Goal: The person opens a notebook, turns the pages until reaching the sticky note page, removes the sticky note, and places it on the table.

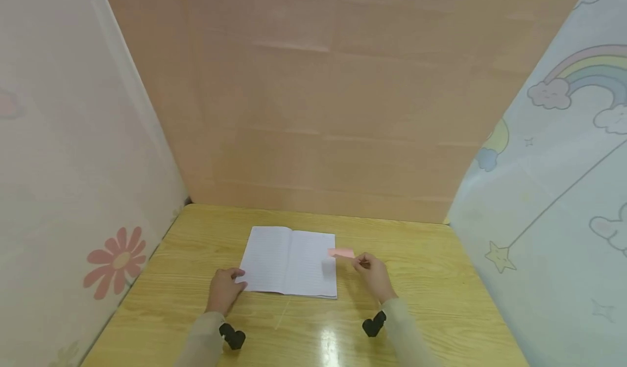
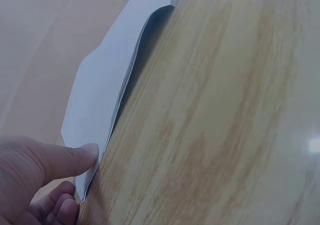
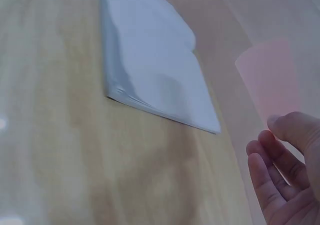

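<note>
An open lined notebook [image 1: 311,263] lies flat on the wooden table. My left hand [image 1: 225,289] grips the notebook's near left corner; in the left wrist view the thumb [image 2: 82,160] lies on top of the pages and the fingers curl underneath. Between thumb and fingertips, my right hand [image 1: 373,273] pinches one end of a pink paper slip [image 1: 341,252]. The slip's free end points left, over the right page's edge in the head view. In the right wrist view, the pink slip [image 3: 270,77] stands up from the fingers, apart from the notebook [image 3: 155,60].
The wooden table [image 1: 431,291] extends around the notebook. Behind it rises a brown paper-like backdrop [image 1: 323,111]. A flower-printed panel [image 1: 59,193] borders the left side, and a rainbow-printed panel [image 1: 553,193] the right. Each wrist carries a black mount [image 1: 232,336].
</note>
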